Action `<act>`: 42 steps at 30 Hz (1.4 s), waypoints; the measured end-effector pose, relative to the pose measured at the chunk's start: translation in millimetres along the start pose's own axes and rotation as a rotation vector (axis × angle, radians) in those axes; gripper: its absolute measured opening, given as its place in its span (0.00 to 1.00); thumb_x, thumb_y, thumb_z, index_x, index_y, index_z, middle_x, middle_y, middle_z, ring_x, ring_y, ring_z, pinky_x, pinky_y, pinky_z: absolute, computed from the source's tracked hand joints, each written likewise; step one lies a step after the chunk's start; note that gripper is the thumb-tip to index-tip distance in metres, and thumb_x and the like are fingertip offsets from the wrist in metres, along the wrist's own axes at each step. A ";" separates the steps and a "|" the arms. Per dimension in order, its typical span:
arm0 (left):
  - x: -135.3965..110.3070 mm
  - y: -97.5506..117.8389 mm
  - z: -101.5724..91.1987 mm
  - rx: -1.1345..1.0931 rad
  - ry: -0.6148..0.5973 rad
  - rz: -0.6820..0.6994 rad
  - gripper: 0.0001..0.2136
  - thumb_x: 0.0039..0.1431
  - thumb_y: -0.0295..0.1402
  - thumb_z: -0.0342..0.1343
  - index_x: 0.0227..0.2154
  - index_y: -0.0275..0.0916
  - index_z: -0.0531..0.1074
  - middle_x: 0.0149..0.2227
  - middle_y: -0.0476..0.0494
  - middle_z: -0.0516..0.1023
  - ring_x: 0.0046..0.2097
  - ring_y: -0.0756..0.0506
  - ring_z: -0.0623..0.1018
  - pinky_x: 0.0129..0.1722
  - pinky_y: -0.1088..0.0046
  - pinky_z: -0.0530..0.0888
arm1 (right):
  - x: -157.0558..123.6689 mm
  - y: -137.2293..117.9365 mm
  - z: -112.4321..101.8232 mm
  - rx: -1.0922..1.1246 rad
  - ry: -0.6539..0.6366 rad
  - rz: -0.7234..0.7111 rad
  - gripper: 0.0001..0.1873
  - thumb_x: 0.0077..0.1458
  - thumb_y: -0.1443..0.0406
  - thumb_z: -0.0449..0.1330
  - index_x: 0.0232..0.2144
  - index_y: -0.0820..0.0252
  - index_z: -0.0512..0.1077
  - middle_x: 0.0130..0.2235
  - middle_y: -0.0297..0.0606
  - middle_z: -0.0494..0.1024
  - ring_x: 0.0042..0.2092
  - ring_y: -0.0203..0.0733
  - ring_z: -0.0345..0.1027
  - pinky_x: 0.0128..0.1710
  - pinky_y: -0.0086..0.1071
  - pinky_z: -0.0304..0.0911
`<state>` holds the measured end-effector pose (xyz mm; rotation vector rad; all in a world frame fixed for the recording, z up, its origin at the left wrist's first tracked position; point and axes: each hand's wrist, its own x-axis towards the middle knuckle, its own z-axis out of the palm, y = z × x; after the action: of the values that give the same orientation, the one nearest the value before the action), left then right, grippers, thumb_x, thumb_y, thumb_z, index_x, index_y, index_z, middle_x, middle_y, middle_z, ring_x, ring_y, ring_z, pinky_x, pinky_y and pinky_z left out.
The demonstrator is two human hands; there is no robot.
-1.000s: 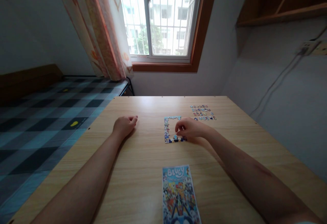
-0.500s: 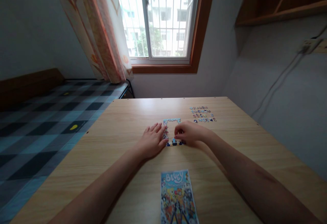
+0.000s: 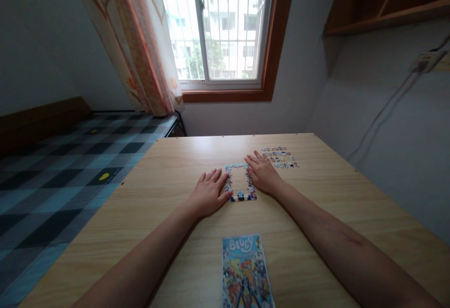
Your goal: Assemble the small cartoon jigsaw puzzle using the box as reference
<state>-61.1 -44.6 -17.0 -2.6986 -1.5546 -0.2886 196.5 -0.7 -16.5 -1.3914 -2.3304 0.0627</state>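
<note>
A small jigsaw frame (image 3: 240,196), only its border joined, lies in the middle of the wooden table (image 3: 176,167). My left hand (image 3: 211,193) rests flat against the frame's left side, fingers stretched out. Flat on the frame's right side is my right hand (image 3: 262,173), fingers also extended. Neither hand holds anything. Behind my right hand, several loose puzzle pieces (image 3: 280,156) lie in rows. A colourful "Bluey" picture card (image 3: 246,270) lies near the table's front edge.
A bed with a checked blue and black cover (image 3: 70,167) stands to the left of the table. A window (image 3: 221,26) with a curtain (image 3: 140,41) is behind the table. A grey wall with a cable and a socket (image 3: 423,62) is on the right.
My left hand slid right across the table to the frame's left side and opened flat. My right hand left its pinch at the frame's bottom edge and flattened along the right side.
</note>
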 end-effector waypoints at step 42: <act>-2.0 14.7 -21.5 -0.280 0.285 0.194 0.20 0.58 0.24 0.48 0.50 0.41 0.76 0.61 0.37 0.72 0.61 0.39 0.72 0.62 0.51 0.71 | 0.0 -2.2 2.2 0.008 -0.212 -0.013 0.32 0.69 0.55 0.46 0.69 0.64 0.58 0.71 0.49 0.55 0.73 0.58 0.41 0.70 0.55 0.39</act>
<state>-52.8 -56.0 5.0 -2.8167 -1.2466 -0.9004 193.9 -1.4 -17.9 -1.4266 -2.5068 0.2254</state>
